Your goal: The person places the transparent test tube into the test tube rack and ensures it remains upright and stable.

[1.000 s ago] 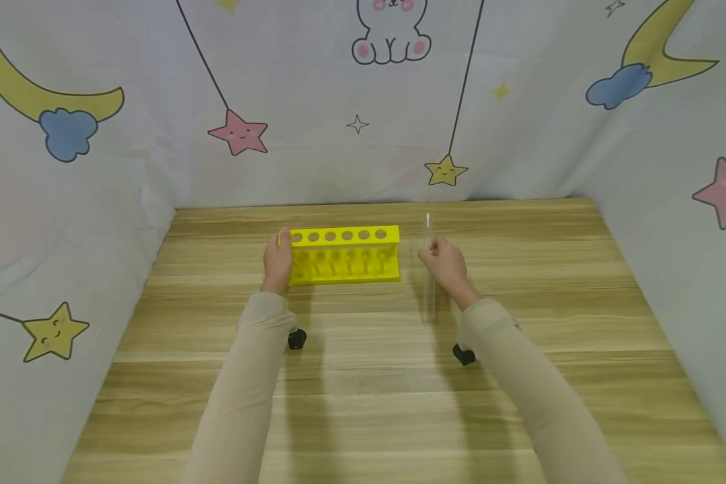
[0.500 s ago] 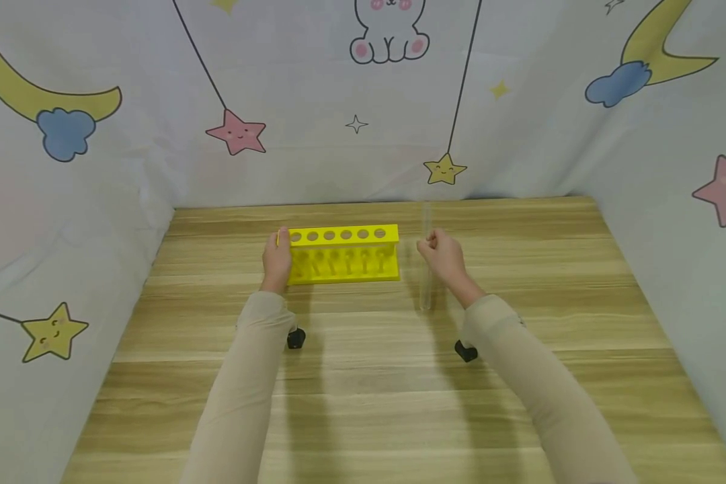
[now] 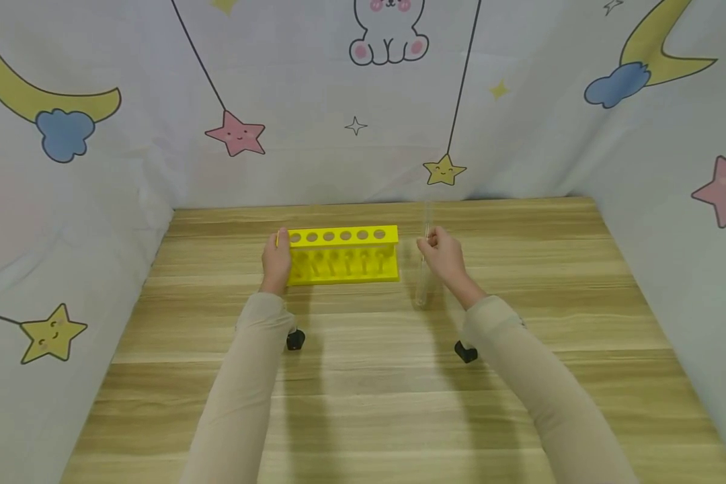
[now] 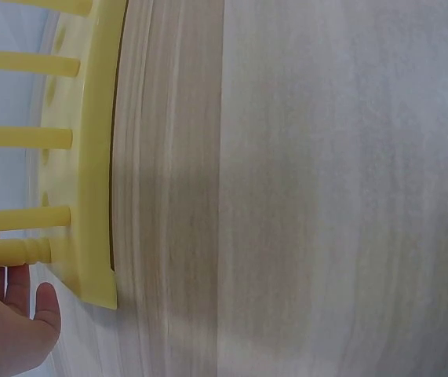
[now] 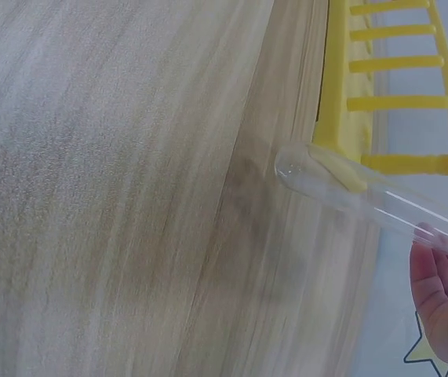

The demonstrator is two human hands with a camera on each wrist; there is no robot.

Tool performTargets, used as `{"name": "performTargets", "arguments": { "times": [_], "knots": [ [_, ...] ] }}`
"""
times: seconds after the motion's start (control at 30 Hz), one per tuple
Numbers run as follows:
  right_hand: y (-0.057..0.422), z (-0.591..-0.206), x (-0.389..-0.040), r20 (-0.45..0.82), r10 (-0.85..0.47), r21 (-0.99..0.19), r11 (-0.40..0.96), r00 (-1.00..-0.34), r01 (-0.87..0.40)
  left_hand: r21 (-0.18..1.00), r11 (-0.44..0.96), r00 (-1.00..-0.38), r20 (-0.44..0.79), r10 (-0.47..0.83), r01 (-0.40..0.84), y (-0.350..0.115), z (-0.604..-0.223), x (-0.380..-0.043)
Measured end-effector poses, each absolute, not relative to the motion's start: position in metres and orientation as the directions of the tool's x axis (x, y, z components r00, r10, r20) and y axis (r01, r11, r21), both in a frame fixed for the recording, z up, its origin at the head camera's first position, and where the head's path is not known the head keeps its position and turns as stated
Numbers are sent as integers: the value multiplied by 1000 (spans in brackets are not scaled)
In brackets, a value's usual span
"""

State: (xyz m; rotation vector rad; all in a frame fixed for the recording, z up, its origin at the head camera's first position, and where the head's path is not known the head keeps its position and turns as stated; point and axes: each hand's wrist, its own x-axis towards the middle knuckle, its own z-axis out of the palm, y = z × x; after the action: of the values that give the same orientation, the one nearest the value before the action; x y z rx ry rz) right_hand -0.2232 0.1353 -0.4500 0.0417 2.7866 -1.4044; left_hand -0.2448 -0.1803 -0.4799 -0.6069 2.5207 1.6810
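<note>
A yellow test tube rack [image 3: 343, 255] with a row of empty holes stands on the wooden table [image 3: 375, 376]; its base and pegs show in both wrist views [image 4: 90, 157] [image 5: 388, 86]. My left hand [image 3: 276, 259] grips the rack's left end, thumb on the top plate. My right hand [image 3: 443, 259] pinches a clear glass test tube [image 3: 424, 259] near its upper part and holds it upright, lifted off the table just right of the rack. In the right wrist view the tube's [image 5: 349, 188] rounded bottom hangs above the wood beside the rack's corner.
Cartoon-print cloth walls [image 3: 66, 202] close in the table on the left, back and right. Small black wrist camera mounts [image 3: 295, 339] [image 3: 464, 351] hang under both sleeves. Bare wood lies in front of the rack.
My right hand has raised the test tube and carried it slightly left, toward the rack's right end. The left hand and rack have stayed put.
</note>
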Motion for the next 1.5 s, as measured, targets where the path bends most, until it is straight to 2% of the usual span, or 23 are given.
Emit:
{"name": "performTargets", "arguments": {
  "times": [0.97, 1.5],
  "knots": [
    [135, -445, -224, 43, -62, -869, 491, -997, -68, 883, 351, -932, -211, -294, -311, -179, -481, -242],
    [132, -442, -224, 112, -51, -859, 497, -992, -123, 878, 359, -928, -209, -307, -317, -178, -480, -242]
  ]
}}
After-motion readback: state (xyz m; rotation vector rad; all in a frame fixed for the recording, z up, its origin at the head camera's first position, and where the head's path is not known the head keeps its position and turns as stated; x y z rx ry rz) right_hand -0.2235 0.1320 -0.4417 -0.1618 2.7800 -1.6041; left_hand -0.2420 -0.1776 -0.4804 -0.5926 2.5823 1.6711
